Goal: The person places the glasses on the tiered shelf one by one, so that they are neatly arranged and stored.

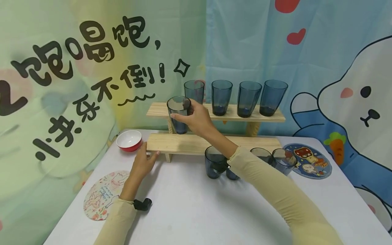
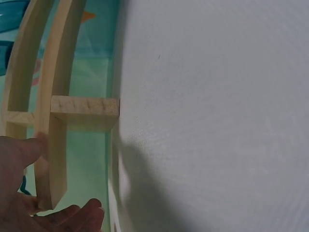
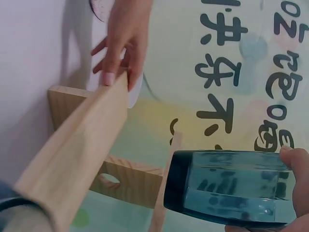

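Observation:
My right hand (image 1: 199, 119) grips a blue glass (image 1: 179, 117) upright near its rim, above the left part of the lower shelf board (image 1: 180, 143). In the right wrist view this glass (image 3: 231, 188) lies between the thumb and fingers of my right hand (image 3: 301, 193). My left hand (image 1: 143, 161) holds the left end of the lower board; in the left wrist view the thumb and fingers of my left hand (image 2: 43, 193) are around the board end (image 2: 50, 164). Four glasses stand on the upper board (image 1: 232, 114), one partly behind the held glass.
Several blue glasses (image 1: 213, 163) stand on the table in front of the shelf, partly hidden by my right arm. A red and white bowl (image 1: 129, 141) sits left of the shelf. Round mats lie at left (image 1: 105, 195) and right (image 1: 309, 161).

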`<action>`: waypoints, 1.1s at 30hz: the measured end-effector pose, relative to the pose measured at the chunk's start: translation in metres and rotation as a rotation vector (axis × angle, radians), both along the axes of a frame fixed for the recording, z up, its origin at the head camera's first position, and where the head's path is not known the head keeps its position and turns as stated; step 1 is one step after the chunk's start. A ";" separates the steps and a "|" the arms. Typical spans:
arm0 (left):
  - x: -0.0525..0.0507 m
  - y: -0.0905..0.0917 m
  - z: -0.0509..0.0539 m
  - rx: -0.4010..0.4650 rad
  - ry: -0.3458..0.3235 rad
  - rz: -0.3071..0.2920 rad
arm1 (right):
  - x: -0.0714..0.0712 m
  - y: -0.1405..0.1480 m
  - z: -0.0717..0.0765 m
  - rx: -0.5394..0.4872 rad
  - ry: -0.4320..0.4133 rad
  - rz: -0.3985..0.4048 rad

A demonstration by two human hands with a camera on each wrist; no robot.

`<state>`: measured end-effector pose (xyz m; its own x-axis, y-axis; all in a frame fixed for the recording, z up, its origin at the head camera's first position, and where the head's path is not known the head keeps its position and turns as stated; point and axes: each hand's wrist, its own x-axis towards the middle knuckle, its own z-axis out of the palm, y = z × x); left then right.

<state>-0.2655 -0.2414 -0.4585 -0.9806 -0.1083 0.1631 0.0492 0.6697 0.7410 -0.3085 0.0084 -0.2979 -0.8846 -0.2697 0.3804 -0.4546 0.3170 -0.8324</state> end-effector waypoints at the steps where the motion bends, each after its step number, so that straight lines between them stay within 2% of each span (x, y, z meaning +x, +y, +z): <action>1: 0.000 0.000 0.000 -0.001 -0.001 0.002 | -0.003 -0.005 0.002 0.003 0.003 -0.014; 7: 0.000 -0.002 0.000 -0.010 0.001 0.003 | -0.021 -0.032 0.017 0.033 -0.024 -0.094; 12: -0.001 -0.003 -0.002 -0.003 0.014 -0.005 | -0.034 -0.050 0.023 0.021 -0.047 -0.112; 18: -0.003 -0.002 -0.004 0.019 0.021 -0.010 | -0.048 -0.064 0.023 0.004 -0.038 -0.165; 26: -0.001 0.000 -0.003 0.017 0.034 -0.011 | -0.066 -0.074 0.021 -0.012 -0.072 -0.219; 33: -0.003 0.000 -0.002 0.009 0.023 0.003 | -0.075 -0.082 0.020 -0.001 -0.099 -0.246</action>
